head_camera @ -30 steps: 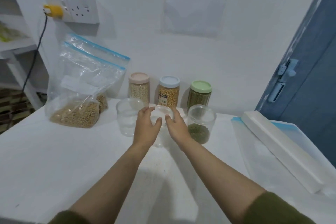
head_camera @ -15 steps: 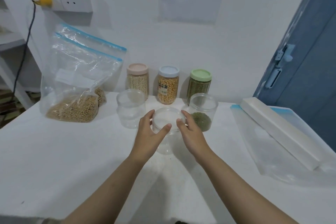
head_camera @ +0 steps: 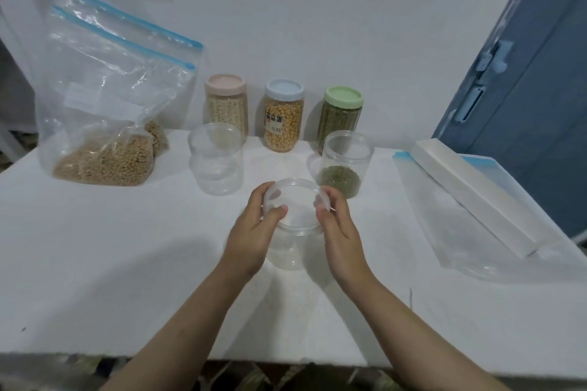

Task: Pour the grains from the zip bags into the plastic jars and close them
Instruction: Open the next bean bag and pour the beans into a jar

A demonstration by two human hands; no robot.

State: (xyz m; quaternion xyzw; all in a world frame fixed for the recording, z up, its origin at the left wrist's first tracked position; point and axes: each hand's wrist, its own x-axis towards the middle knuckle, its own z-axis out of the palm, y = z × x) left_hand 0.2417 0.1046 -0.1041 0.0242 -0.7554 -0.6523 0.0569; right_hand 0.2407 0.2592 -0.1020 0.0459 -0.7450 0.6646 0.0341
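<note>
An empty clear plastic jar (head_camera: 293,232) with a clear lid stands in the middle of the white table. My left hand (head_camera: 254,232) grips its left side and my right hand (head_camera: 340,238) grips its right side, fingers curled round the lid rim. Behind it stand another empty clear jar (head_camera: 216,165) and an open clear jar holding some green grains (head_camera: 344,165). At the far left, two zip bags (head_camera: 104,124) with blue seals lean on the wall, holding tan grains.
Three lidded jars line the wall: pink lid (head_camera: 226,105), blue lid (head_camera: 283,116), green lid (head_camera: 341,117). A flat empty zip bag (head_camera: 460,232) lies at the right under a long white box (head_camera: 473,194). A blue door (head_camera: 540,89) stands at the right.
Both hands have drawn the lidded clear jar toward me, away from the other jars. The camera has tilted down, so the table's near edge now shows.
</note>
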